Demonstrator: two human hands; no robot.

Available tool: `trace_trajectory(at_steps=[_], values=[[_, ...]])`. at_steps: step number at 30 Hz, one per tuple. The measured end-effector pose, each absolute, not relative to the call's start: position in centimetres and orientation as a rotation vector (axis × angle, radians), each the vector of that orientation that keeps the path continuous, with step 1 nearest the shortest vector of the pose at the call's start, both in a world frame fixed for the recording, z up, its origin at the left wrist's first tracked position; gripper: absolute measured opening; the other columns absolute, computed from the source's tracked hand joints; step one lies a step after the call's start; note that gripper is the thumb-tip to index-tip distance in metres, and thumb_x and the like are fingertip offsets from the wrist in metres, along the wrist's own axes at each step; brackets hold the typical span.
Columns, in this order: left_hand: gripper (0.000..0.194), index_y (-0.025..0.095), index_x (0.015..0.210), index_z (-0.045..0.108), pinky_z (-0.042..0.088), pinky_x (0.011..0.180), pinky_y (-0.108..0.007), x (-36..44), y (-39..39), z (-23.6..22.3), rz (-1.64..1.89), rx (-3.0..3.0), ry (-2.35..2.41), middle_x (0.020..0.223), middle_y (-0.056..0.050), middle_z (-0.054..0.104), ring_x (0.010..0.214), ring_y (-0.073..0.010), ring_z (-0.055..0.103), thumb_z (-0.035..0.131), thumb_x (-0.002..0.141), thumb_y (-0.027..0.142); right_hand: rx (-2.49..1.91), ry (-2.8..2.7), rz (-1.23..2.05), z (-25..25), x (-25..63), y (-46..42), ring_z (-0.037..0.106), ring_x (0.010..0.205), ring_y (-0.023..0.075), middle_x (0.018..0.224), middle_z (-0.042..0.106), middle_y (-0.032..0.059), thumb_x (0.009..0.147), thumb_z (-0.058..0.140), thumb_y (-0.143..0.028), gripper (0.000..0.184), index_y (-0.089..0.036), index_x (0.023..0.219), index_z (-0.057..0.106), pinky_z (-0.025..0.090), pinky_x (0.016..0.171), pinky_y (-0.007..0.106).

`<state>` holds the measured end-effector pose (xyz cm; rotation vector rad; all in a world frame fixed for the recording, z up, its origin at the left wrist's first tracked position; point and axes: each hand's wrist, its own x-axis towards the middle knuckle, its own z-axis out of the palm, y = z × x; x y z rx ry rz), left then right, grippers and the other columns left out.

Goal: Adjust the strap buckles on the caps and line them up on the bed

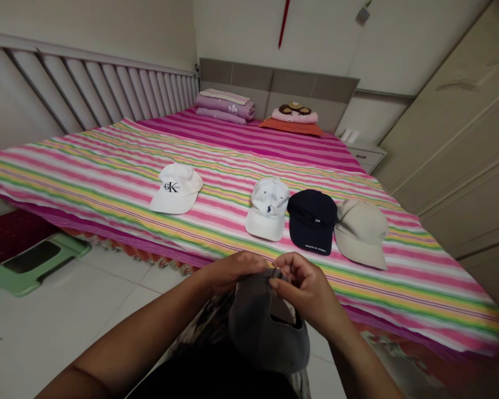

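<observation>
Head view — left grip [238,270], right grip [306,284] on gray cap [251,327] — closed drawer [363,157].

The nearest cap [253,327] is dark grey, the sheet [222,208] striped pink, yellow, green and white.

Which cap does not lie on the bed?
The grey cap: the left hand and right hand hold it; the other four lie on the bed.
</observation>
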<state>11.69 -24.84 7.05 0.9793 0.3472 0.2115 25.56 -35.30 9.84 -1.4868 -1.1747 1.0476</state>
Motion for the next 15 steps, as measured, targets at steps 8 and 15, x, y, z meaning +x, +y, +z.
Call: trace_trajectory(at_steps=[8, 15], values=[[0.025, 0.011, 0.07, 0.058, 0.036, 0.05, -0.019, 11.8, -24.5, 6.7, 0.224, 0.956, 0.373, 0.058, 0.0, 0.058, 0.047, -0.0068, 0.049, 0.072, 0.058, 0.027, -1.216, -0.747, 1.408, 9.0, 26.7, -34.9, 0.045, 0.045, 0.0059, 0.066, 0.05, -0.0017, 0.069, 0.061, -0.046, 0.032, -0.017, 0.081, 0.057, 0.036, 0.043, 0.019], [0.025, 0.014, 0.084, 0.065, 0.039, 0.067, -0.023, 11.5, -24.4, 7.3, 0.529, 1.84, 0.348, 0.076, -0.005, 0.064, 0.071, -0.0145, 0.056, 0.068, 0.063, 0.027, -1.24, -0.773, 1.383, 9.2, 26.8, -35.1, 0.04, 0.04, 0.0057, 0.061, 0.051, -0.0018, 0.068, 0.063, -0.046, 0.031, -0.017, 0.076, 0.057, 0.026, 0.033, 0.017]])
